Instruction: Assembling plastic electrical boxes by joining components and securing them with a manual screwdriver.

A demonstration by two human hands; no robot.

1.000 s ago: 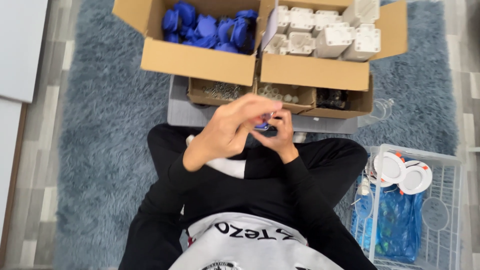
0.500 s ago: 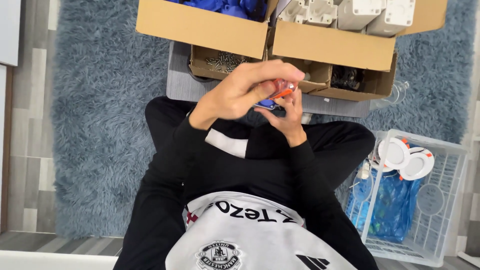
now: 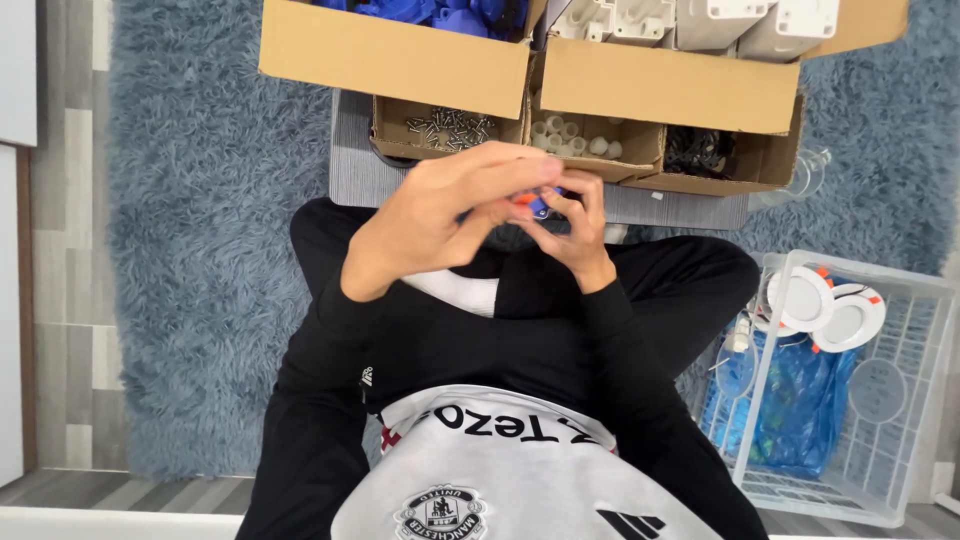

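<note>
Lap: grey printed shirt (image 3: 500, 470) over black sleeves and crossed black trouser legs.

Left hand (image 3: 450, 215): raised at centre, fingers curled, grip pinching a small orange-and-blue part (image 3: 530, 203) from the nine o'clock side.

Right hand (image 3: 570, 235): at three o'clock of the part, fingertips pressed onto it; both hands meet on it above the lap.

White wire basket (image 3: 930, 400): at four o'clock, holding round white lamps (image 3: 830, 305) and a blue bag (image 3: 790, 410).

Low grey table (image 3: 350, 170): at twelve o'clock on the blue shag rug (image 3: 200, 250), carrying small open cardboard trays: screws (image 3: 448, 128), white caps (image 3: 578, 137), black pieces (image 3: 697, 152).

Two large cardboard boxes (image 3: 400, 55): beyond the trays, blue parts at eleven o'clock, white parts (image 3: 720, 20) at one o'clock.
</note>
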